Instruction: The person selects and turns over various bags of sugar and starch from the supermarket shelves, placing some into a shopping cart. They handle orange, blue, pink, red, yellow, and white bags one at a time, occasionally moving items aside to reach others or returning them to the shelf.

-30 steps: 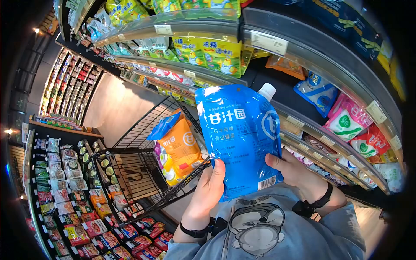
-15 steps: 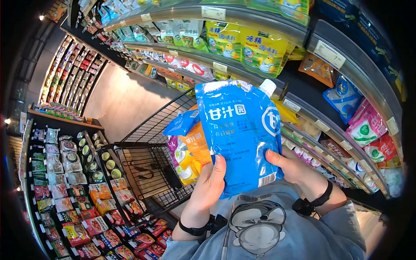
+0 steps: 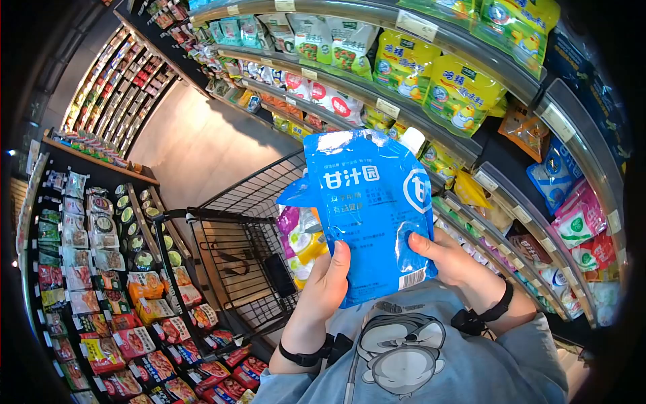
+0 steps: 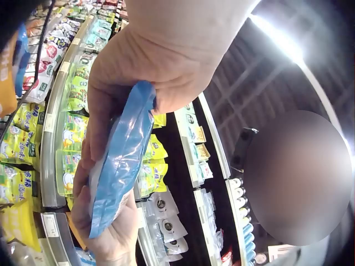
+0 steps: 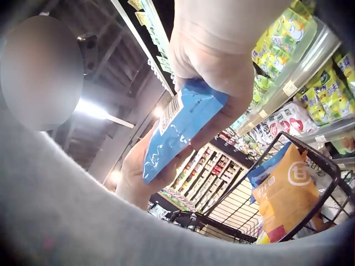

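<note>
- You held the blue spouted pouch (image 3: 370, 215) upright in front of your chest, with your left hand (image 3: 326, 286) gripping its lower left edge, thumb laid flat on the printed front, and your right hand (image 3: 454, 259) pinching the lower right corner beside the barcode.
- Against the frames from a second before, the grip had not altered at all: same thumbs, same corners, same upright tilt with the white cap (image 3: 412, 140) at the top right.
- What had changed was the background. The shelves (image 3: 431, 124) slid to the right and the shopping cart (image 3: 249, 262) swung more squarely under the pouch, so your head or body had turned while the pouch stayed put relative to you.
- The orange pouch (image 5: 283, 194) standing in the cart was mostly covered by the blue one in the head view, with only its blue top showing; the right wrist view showed it leaning against the cart's wire rim.
- I judged this as reading the label rather than placing anything.
- For room: the shelf edges stood close on your right, behind the pouch; the cart's wire rim lay just below and left of your left hand; the aisle floor (image 3: 195, 148) beyond the cart was open.
</note>
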`<action>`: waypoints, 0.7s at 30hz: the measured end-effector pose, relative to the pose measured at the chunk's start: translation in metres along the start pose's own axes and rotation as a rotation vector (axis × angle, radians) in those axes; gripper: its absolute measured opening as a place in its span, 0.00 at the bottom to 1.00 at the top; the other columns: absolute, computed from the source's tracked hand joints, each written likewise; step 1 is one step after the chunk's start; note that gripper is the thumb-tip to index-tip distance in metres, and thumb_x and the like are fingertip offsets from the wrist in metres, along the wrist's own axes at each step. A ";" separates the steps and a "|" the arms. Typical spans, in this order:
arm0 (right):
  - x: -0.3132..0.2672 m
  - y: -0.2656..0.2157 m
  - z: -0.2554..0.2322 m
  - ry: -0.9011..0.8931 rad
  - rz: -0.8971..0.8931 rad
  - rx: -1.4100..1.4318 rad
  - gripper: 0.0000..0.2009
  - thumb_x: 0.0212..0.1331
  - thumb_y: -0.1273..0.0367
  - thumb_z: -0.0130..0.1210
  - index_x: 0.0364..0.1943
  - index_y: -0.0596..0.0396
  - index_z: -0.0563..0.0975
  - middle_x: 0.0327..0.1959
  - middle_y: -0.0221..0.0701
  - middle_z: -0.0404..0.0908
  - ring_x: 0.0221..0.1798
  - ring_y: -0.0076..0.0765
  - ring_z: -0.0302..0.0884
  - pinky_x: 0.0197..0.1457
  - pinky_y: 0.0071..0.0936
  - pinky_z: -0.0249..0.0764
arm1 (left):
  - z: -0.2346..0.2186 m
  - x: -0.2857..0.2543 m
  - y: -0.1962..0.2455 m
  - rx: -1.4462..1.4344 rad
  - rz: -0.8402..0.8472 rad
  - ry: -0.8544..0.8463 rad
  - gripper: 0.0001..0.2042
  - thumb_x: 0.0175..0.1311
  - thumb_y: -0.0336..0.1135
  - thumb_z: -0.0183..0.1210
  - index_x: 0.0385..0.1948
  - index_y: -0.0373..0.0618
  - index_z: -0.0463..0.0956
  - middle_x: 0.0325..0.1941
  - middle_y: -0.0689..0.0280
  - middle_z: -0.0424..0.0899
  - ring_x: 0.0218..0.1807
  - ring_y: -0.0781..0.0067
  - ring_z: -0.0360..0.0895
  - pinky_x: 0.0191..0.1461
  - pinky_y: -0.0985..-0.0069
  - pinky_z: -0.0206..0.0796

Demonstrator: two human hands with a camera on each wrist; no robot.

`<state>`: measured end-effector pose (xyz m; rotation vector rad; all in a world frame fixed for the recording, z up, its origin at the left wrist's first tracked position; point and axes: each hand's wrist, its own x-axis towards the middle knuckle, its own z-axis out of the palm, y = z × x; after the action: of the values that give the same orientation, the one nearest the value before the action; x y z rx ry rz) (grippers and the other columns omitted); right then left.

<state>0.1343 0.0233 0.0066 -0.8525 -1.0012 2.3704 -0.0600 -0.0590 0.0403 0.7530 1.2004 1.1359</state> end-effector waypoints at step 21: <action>0.122 0.084 0.015 -0.035 -0.036 -0.573 0.18 0.61 0.58 0.50 0.42 0.60 0.75 0.39 0.36 0.79 0.42 0.32 0.76 0.46 0.29 0.71 | -0.171 0.001 -0.121 -0.800 -0.217 0.601 0.21 0.60 0.36 0.55 0.53 0.34 0.65 0.50 0.54 0.76 0.48 0.59 0.77 0.53 0.62 0.71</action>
<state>0.0238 0.0332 -0.0932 -0.9720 -1.7360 2.0917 -0.1929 -0.1131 -0.1128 -0.3452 1.1217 1.5525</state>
